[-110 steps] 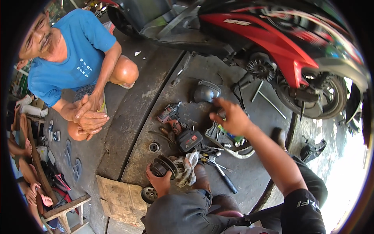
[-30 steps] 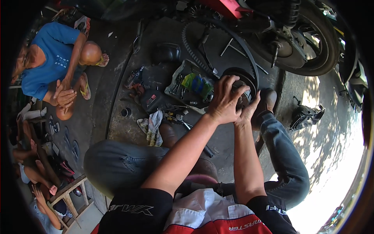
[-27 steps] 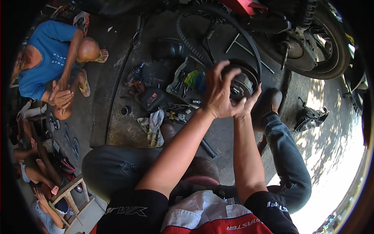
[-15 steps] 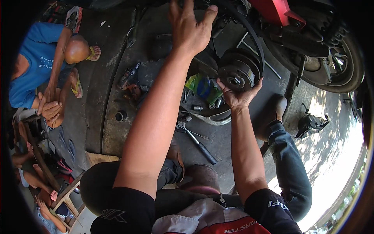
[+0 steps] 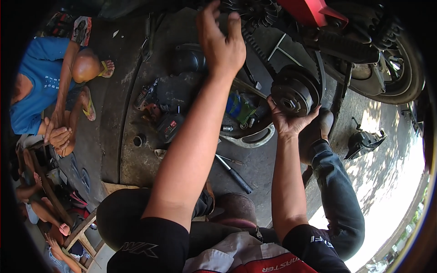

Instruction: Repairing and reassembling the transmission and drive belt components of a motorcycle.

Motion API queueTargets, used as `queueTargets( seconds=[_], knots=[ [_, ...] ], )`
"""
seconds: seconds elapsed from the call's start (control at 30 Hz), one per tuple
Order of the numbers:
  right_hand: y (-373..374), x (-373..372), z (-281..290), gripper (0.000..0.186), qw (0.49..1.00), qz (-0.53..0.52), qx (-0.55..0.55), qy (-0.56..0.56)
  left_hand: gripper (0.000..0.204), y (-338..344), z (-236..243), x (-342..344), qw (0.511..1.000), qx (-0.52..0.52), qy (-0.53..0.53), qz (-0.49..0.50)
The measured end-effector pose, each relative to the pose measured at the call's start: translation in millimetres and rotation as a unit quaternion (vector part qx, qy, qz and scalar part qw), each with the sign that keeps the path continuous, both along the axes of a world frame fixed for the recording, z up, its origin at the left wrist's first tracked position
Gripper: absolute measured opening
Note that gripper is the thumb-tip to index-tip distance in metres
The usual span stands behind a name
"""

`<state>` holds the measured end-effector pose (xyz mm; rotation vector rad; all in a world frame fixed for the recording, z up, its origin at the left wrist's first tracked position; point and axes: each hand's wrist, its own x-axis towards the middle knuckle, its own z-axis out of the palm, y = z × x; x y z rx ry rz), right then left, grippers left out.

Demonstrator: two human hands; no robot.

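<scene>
My right hand point(image 5: 293, 119) grips a dark round pulley assembly point(image 5: 296, 93) from below, thumb and fingers round its rim. A black toothed drive belt point(image 5: 261, 54) runs from it up toward the underside of the scooter point(image 5: 309, 11). My left hand point(image 5: 223, 48) is raised at the top centre, fingers apart and slightly curled, just beside the finned fan point(image 5: 255, 10) on the scooter; I cannot tell if the fingertips touch anything. Beneath the pulley lie a tray point(image 5: 250, 142) with sockets and a green-and-blue packet point(image 5: 241, 109). A dark cover point(image 5: 184, 59) rests left of my left hand.
A cordless drill point(image 5: 166, 125), black-handled bar point(image 5: 239, 179), T-wrench point(image 5: 275, 48) and black part point(image 5: 362, 143) lie on the ground. A person in blue point(image 5: 41, 86) squats at left; others sit by a wooden bench point(image 5: 79, 232) behind. The rear wheel point(image 5: 405, 77) is at upper right.
My left hand went from gripping the pulley to raised beside the fan. My right hand now holds the pulley, shifted slightly up and right since half a second ago, with the belt alongside.
</scene>
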<state>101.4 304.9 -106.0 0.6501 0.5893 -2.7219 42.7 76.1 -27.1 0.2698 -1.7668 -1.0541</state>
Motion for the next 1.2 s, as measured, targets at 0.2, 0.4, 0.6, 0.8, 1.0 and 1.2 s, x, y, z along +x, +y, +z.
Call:
queueTargets(
  seconds=[0.2,0.4,0.6,0.8,1.0,1.2],
  knots=[
    [13.1,-4.7,42.2,0.107,0.998,-0.029,0.053,0.024,0.031,106.9,-26.1,33.6,0.933,0.061,-0.202,-0.29],
    [27.1,-11.4,47.2,0.091,0.998,-0.055,0.007,0.022,0.03,153.0,-19.7,25.7,0.95,0.06,-0.138,-0.274],
    [32.3,-8.0,64.9,0.086,0.995,-0.076,0.051,0.046,0.041,162.9,-16.3,25.9,0.852,0.401,-0.091,-0.324],
    [47.2,-7.1,76.4,0.083,0.986,-0.069,0.134,0.068,0.038,181.1,-12.7,24.4,0.891,0.327,-0.096,-0.3],
    [57.4,-12.9,107.2,0.091,0.98,-0.037,0.187,0.049,0.038,191.4,7.7,19.3,0.836,0.434,-0.042,-0.334],
    [78.0,23.9,101.3,0.087,0.835,0.005,0.547,0.059,0.05,176.7,-0.4,31.5,0.78,0.501,-0.078,-0.366]
  ],
)
